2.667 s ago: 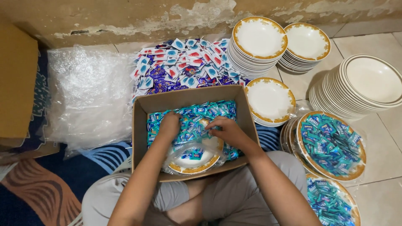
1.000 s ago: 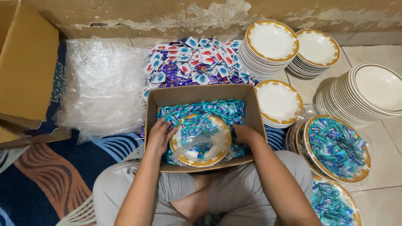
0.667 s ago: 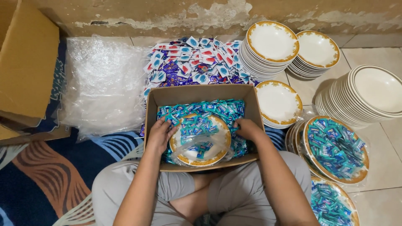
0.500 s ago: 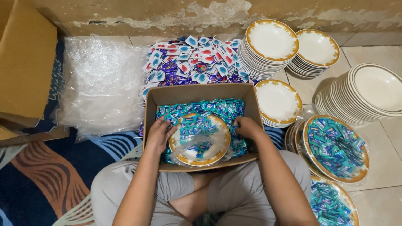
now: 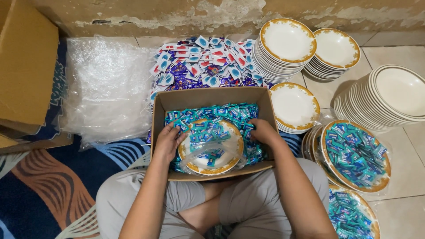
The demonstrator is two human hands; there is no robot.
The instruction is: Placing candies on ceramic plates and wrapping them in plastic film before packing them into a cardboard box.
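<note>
Seated cross-legged, box on lap. Left hand (image 5: 169,141) curls on the near-left rim of the gold-rimmed plate (image 5: 211,146) (candy-filled, loosely bagged in clear plastic). Right hand (image 5: 261,131) digs half-closed into teal candies (image 5: 230,113) just right of it. The plate sits between both hands inside the cardboard box (image 5: 212,96). Beyond: sachet pile (image 5: 199,62), stacked empty plates (image 5: 287,44).

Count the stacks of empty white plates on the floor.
4: two stacks against the wall, back left and back right; one leaning at the right edge; one beside the cardboard box. Others may lie out of frame.
</note>
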